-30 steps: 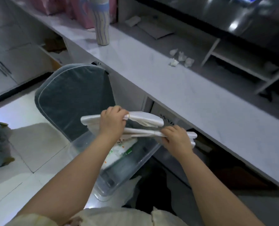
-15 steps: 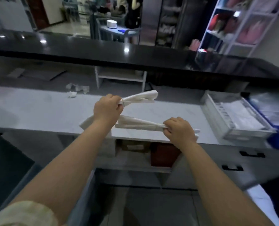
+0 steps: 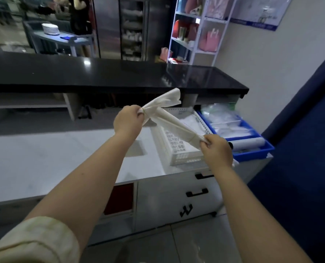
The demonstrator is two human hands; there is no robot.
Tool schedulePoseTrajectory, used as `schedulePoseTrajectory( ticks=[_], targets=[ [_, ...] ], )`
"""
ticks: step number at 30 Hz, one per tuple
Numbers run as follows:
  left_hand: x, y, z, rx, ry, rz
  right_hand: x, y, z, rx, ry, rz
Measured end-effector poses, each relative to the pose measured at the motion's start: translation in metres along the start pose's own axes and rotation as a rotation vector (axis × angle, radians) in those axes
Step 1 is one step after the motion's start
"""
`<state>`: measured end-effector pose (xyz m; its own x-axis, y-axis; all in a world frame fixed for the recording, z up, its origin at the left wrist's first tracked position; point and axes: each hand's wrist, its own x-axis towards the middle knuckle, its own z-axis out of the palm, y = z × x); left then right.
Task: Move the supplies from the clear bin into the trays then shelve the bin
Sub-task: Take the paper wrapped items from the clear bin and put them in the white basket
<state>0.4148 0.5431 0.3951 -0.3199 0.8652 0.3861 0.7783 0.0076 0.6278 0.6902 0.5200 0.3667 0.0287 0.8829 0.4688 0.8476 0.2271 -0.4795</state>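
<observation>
My left hand (image 3: 127, 121) and my right hand (image 3: 217, 150) each grip a bundle of white bags (image 3: 169, 114) tied with a rubber band. The two bundles cross above the near left corner of a white perforated tray (image 3: 178, 149) on the white counter. A blue tray (image 3: 252, 149) stands right of it, holding clear plastic packs and a white roll (image 3: 248, 144). The clear bin is out of view.
The white counter (image 3: 53, 158) stretches left, with drawers with black handles (image 3: 196, 192) below. A black raised ledge (image 3: 110, 74) runs behind. A white shelf unit (image 3: 197, 29) with pink bags stands at the back right. A dark blue panel (image 3: 300, 168) bounds the right.
My view has swung from the clear bin on the floor up and right to the counter and trays. Both hands carried the white bundles along, now over the white tray.
</observation>
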Motion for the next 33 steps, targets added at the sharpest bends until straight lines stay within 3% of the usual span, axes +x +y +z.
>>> schedulePoseTrajectory(
  ticks=[4,9,15,18,24,29,33],
  targets=[
    [0.028,0.03,0.048,-0.319,-0.073,-0.234,0.041,0.043,-0.012,0.133,0.058,0.153],
    [0.057,0.047,0.109,-0.675,-0.3,-0.543,0.089,0.07,-0.002,0.351,0.051,0.239],
    [0.104,0.05,0.173,-0.882,-0.539,-0.799,0.142,0.082,0.038,0.725,-0.08,0.353],
    [0.125,0.046,0.2,-0.962,-0.61,-0.903,0.168,0.084,0.076,0.993,-0.212,0.536],
    [0.148,0.033,0.246,-1.09,-0.655,-0.978,0.205,0.097,0.141,1.091,-0.456,0.828],
    [0.15,0.027,0.263,-1.082,-0.634,-1.062,0.214,0.119,0.168,1.028,-0.576,0.856],
    [0.151,0.026,0.27,-1.102,-0.588,-1.082,0.228,0.136,0.178,1.094,-0.785,0.82]
  ],
)
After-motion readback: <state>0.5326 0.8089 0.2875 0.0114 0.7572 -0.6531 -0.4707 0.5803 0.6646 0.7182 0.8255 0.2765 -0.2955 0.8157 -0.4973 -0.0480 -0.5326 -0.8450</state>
